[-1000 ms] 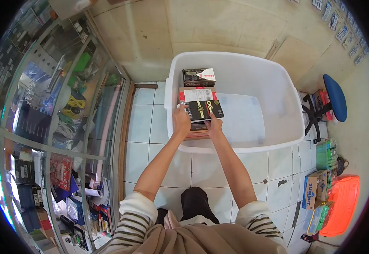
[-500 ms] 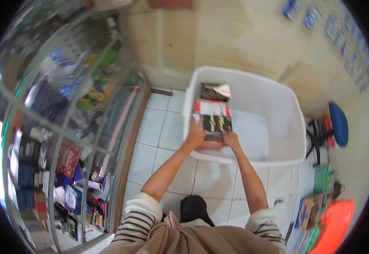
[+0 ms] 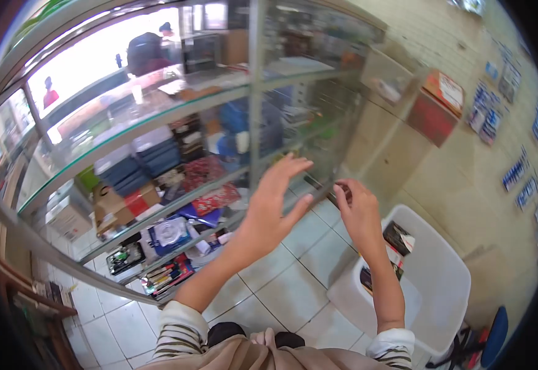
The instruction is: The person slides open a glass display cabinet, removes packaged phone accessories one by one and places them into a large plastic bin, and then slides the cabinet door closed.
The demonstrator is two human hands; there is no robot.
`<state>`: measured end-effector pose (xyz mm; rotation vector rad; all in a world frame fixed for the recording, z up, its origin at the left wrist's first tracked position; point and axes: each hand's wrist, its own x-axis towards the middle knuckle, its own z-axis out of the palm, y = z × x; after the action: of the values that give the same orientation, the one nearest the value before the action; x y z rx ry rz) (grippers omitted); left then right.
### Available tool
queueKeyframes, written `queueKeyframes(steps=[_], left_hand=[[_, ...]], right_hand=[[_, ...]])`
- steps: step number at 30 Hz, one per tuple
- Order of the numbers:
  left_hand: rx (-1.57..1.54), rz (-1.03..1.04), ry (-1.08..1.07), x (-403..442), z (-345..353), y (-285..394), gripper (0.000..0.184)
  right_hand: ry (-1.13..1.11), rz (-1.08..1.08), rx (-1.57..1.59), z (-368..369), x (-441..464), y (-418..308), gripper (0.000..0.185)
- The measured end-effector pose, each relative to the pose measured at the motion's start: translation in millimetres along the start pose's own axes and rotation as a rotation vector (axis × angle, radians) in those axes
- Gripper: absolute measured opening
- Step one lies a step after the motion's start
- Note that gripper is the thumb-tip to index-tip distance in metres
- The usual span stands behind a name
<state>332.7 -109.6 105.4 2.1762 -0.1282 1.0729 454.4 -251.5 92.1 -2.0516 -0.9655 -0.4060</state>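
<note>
My left hand (image 3: 275, 206) is raised in front of the glass display case (image 3: 253, 92), fingers apart and nothing in it. To its right, my right hand (image 3: 356, 209) has its thumb and fingers curled close together near the case's edge; whether anything small is between them is hidden. Below and right of my right hand stands the white tub (image 3: 432, 293). A black box (image 3: 398, 237) lies at its upper left, with other boxes partly behind my right forearm.
A red and brown box (image 3: 435, 108) sits high near the wall, beside a pale container (image 3: 386, 77). Blue packets (image 3: 484, 114) hang on the wall. A blue chair (image 3: 497, 336) stands at the lower right. Distant people show through the glass.
Both hands have left the dark box in the tub and risen toward the display case. My left hand has opened. The view has swung left, so the tub now appears at the lower right.
</note>
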Motion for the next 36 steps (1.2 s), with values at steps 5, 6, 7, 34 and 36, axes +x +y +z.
queueKeyframes(steps=[5,6,7,34,36], left_hand=[[0.223,0.050,0.272,0.1,-118.0,13.5,0.036],[0.249,0.033,0.296,0.7,-136.4,15.1,0.035],[0.272,0.031,0.315,2.3,-153.1,13.0,0.032],[0.535,-0.366,-0.102,153.0,-213.3,-203.3,0.030],[0.594,-0.354,-0.205,154.7,-209.9,-202.3,0.028]], right_hand=[[0.026,-0.344,0.122,33.0,41.9,-109.5,0.012],[0.020,-0.364,0.132,37.4,48.9,-127.4,0.012],[0.062,-0.447,0.134,41.7,55.5,-143.7,0.012],[-0.063,-0.136,-0.351,203.5,174.6,-227.9,0.044],[-0.083,-0.131,-0.365,202.4,177.2,-224.7,0.042]])
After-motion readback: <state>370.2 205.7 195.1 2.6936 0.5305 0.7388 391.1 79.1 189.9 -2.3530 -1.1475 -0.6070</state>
